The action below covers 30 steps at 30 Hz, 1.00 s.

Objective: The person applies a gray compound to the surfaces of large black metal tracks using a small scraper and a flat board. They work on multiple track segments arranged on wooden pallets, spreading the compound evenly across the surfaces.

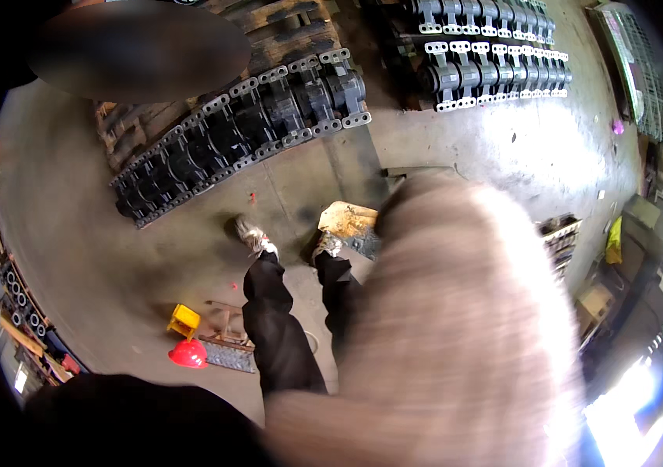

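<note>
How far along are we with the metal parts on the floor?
Done: one long row of dark metal parts and two rows of grey metal parts lie lined up.
In hand: nothing that shows; a blurred sleeve fills the lower right and neither hand is visible.
Left: a red helmet, a yellow box and a wooden board lie loose on the floor.

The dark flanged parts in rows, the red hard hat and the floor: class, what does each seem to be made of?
The flanged parts: likely cast metal, dull grey-black, with pale bolt-holed flanges. The red hard hat: probably plastic, smooth and glossy. The floor: seemingly concrete, grey, stained, shining where light falls.
</note>
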Available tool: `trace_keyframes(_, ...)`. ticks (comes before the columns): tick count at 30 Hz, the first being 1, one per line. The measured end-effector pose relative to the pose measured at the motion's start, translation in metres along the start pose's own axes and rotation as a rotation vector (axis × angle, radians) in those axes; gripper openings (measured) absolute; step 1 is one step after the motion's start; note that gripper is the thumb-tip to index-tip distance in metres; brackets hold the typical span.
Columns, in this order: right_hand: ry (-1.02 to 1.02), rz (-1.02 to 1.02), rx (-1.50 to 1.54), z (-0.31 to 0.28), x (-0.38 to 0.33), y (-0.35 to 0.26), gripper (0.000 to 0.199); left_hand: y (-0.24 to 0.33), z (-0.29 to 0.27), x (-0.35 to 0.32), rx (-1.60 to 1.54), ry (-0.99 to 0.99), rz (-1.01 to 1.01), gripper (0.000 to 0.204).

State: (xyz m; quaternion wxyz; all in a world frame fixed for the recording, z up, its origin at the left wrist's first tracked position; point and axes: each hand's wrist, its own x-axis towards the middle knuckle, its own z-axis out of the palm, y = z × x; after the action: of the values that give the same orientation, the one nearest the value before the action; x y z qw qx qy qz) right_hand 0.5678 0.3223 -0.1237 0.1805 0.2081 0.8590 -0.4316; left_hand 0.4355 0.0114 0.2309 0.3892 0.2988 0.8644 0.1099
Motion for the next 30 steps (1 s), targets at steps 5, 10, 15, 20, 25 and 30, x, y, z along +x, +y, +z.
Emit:
trace_keyframes(5,-0.025,0.287,0.513,-0.005,-0.034,-0.076,0.041,-0.003,0.058,-0.007,-0.063,-0.207,0.058,0.029)
trace_keyframes(10,-0.099,0.296,0.439,0.009,-0.060,-0.083,0.045,0.010,0.189,-0.048,-0.388,0.039,-0.112,0.029)
trace_keyframes(15,-0.124,0.265,0.418,0.026,-0.081,-0.092,0.054,0.015,0.237,-0.070,-0.929,0.138,-0.380,0.030)
trace_keyframes(20,-0.082,0.279,0.434,0.041,-0.098,-0.130,0.055,0.007,0.269,-0.096,-1.007,0.552,-0.592,0.042)
trace_keyframes(25,-0.129,0.210,0.447,0.047,-0.128,-0.201,0.049,-0.037,0.268,-0.141,-1.115,0.532,-0.707,0.075)
trace_keyframes(30,-0.261,0.279,0.466,0.047,-0.163,-0.263,0.043,-0.069,0.227,-0.188,-1.628,0.520,-0.430,0.061)
